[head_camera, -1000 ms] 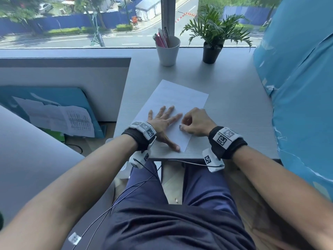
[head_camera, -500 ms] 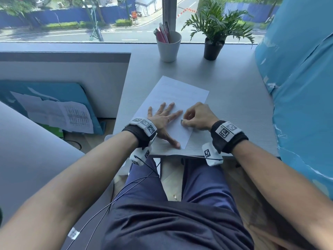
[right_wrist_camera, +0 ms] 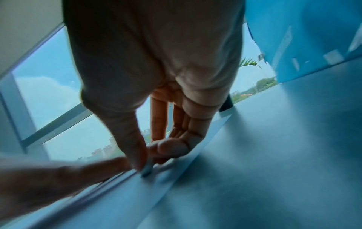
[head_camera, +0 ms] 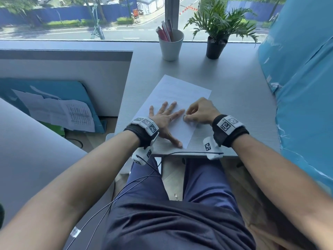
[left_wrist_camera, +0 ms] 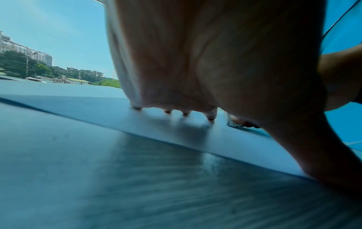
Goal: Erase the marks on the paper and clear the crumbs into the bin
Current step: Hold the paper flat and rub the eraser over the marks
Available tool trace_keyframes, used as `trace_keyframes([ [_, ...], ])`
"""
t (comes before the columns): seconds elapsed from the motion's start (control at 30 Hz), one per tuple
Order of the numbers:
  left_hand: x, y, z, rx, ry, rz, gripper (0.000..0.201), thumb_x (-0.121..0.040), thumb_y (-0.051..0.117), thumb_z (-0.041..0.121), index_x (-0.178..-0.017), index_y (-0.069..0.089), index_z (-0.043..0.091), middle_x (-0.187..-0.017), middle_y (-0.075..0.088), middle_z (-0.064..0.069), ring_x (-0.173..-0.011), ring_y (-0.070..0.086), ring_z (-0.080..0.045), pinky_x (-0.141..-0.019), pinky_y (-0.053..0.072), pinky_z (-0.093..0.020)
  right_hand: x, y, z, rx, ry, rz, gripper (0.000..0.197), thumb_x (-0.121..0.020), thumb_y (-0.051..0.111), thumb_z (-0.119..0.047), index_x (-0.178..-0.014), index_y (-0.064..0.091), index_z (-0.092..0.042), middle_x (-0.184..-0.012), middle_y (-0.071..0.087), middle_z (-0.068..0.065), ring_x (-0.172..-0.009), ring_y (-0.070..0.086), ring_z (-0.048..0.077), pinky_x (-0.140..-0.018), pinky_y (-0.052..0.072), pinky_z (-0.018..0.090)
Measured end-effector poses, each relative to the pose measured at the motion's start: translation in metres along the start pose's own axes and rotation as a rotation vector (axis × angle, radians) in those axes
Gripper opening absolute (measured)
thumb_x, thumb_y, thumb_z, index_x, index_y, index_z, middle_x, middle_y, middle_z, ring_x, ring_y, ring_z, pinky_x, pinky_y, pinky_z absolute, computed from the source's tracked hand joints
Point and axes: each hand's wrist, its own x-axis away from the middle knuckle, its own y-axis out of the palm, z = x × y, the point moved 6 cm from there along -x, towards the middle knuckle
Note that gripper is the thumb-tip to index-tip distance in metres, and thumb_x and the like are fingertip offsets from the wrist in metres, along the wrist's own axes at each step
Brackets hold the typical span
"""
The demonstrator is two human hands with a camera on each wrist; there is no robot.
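Observation:
A white sheet of paper (head_camera: pixel 180 98) lies slanted on the grey desk (head_camera: pixel 234 105). My left hand (head_camera: pixel 165 116) lies flat on the sheet with its fingers spread, pressing it down; the fingertips (left_wrist_camera: pixel 211 118) touch the paper (left_wrist_camera: pixel 137 120). Just right of the left index finger, my right hand (head_camera: pixel 196 112) pinches a small white eraser (head_camera: pixel 185 117) between thumb and fingers, its tip against the paper. In the right wrist view the eraser (right_wrist_camera: pixel 147 169) touches the sheet (right_wrist_camera: pixel 137 193) beside the left finger. Marks on the sheet are too faint to read.
At the back of the desk stand a white cup of pens (head_camera: pixel 171 45) and a small potted plant (head_camera: pixel 216 37). A blue covered panel (head_camera: pixel 302 87) runs along the right side. A grey partition (head_camera: pixel 63 73) closes the left. No bin in view.
The right hand with the eraser has shifted slightly across the paper near the left index finger. The left hand stays flat on the sheet.

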Motion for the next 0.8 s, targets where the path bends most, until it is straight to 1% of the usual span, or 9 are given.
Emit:
trace_keyframes([
  [0.13,0.002,-0.002,0.002,-0.012,0.002,-0.009,0.144,-0.043,0.074,0.084,-0.151,-0.013,0.047,-0.158,-0.032,0.010,-0.143,-0.035,-0.021,-0.108,-0.018,-0.069,0.017,0.022,-0.019,0.087,-0.113,-0.152,0.008,-0.074,0.077,-0.023,-0.078,0.077,-0.016,-0.061,0.059,-0.015,-0.058,0.055,-0.001,-0.051,0.038,0.007],
  [0.27,0.002,-0.001,0.002,-0.001,-0.030,0.002,0.144,-0.041,0.071,0.089,-0.152,-0.011,0.048,-0.159,-0.031,0.010,-0.144,-0.033,-0.021,-0.108,-0.018,-0.068,0.004,-0.001,0.002,-0.006,0.026,0.031,0.012,-0.070,0.079,-0.023,-0.079,0.079,-0.015,-0.065,0.065,-0.006,-0.061,0.057,0.001,-0.048,0.036,0.000],
  [0.37,0.005,-0.006,0.002,-0.050,-0.080,0.016,0.141,-0.042,0.066,0.092,-0.152,-0.011,0.048,-0.161,-0.026,0.010,-0.148,-0.025,-0.023,-0.111,-0.007,-0.071,0.006,0.003,-0.001,0.035,0.008,0.073,0.010,-0.071,0.078,-0.022,-0.077,0.078,-0.014,-0.069,0.065,-0.005,-0.066,0.061,0.006,-0.056,0.042,0.008],
  [0.43,0.008,-0.014,0.001,-0.101,-0.132,0.033,0.134,-0.047,0.062,0.093,-0.153,-0.005,0.047,-0.164,-0.015,0.007,-0.151,-0.010,-0.027,-0.110,0.008,-0.073,0.009,0.007,-0.004,0.055,0.015,0.051,0.010,-0.071,0.078,-0.021,-0.077,0.078,-0.013,-0.073,0.067,-0.002,-0.074,0.063,0.010,-0.064,0.046,0.016],
  [0.5,0.012,-0.024,0.001,-0.188,-0.165,0.080,0.125,-0.052,0.059,0.093,-0.154,0.009,0.043,-0.162,0.009,-0.001,-0.146,0.013,-0.033,-0.107,0.023,-0.069,0.005,0.003,0.000,0.048,0.045,0.044,0.011,-0.072,0.078,-0.020,-0.080,0.079,-0.012,-0.073,0.069,0.000,-0.078,0.065,0.012,-0.068,0.046,0.017],
  [0.57,0.013,-0.032,0.000,-0.229,-0.158,0.138,0.118,-0.053,0.062,0.091,-0.151,0.026,0.036,-0.149,0.029,-0.008,-0.136,0.028,-0.033,-0.106,0.027,-0.064,0.000,-0.005,0.000,0.063,0.054,0.065,0.012,-0.073,0.076,-0.019,-0.082,0.079,-0.011,-0.077,0.073,0.003,-0.080,0.066,0.014,-0.071,0.047,0.018],
  [0.6,0.012,-0.034,0.000,-0.209,-0.136,0.159,0.114,-0.053,0.066,0.088,-0.147,0.033,0.032,-0.145,0.034,-0.008,-0.133,0.031,-0.032,-0.107,0.027,-0.062,-0.001,-0.007,-0.001,0.073,0.048,0.077,0.012,-0.073,0.075,-0.018,-0.083,0.079,-0.011,-0.080,0.074,0.005,-0.081,0.067,0.015,-0.073,0.049,0.019],
  [0.7,0.006,-0.032,-0.002,-0.056,0.003,0.169,0.108,-0.056,0.079,0.073,-0.144,0.038,0.025,-0.156,0.025,-0.006,-0.144,0.024,-0.030,-0.113,0.020,-0.063,-0.006,-0.009,-0.008,0.075,0.013,0.108,0.012,-0.073,0.073,-0.016,-0.081,0.079,-0.011,-0.079,0.075,0.006,-0.080,0.069,0.018,-0.079,0.056,0.027],
  [0.8,0.003,-0.022,-0.004,0.047,0.053,0.084,0.115,-0.062,0.080,0.067,-0.155,0.020,0.037,-0.166,-0.001,0.000,-0.152,-0.004,-0.023,-0.113,0.003,-0.070,-0.010,-0.013,-0.008,0.041,0.029,0.144,0.013,-0.072,0.072,-0.017,-0.082,0.080,-0.012,-0.080,0.076,0.006,-0.079,0.069,0.016,-0.081,0.057,0.028],
])
